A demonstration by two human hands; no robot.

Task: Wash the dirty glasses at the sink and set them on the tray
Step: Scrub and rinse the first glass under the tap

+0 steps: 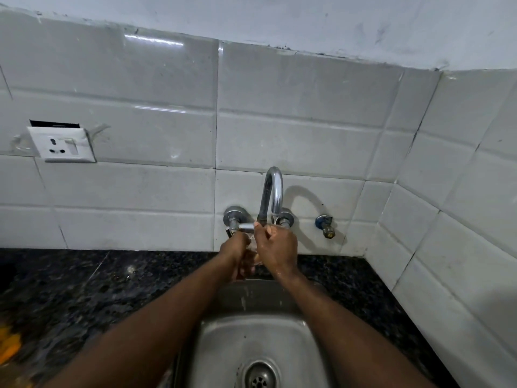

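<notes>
While wet, the fragile glass (252, 247) likely slips.
Left hand (236, 254), right hand (277, 247) curl round its wall, sink's (223, 345) 12 o'clock.

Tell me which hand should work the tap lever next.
Probably the right hand: its fingers sit close beside the tap lever, while the left hand is lower, holding the glass.

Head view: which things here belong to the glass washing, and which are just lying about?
In the job: glass, barely visible between the left hand and right hand; faucet; sink.
Just there: wall socket; spare tap; black counter; blurred orange thing at the left edge. No tray in view.
</notes>
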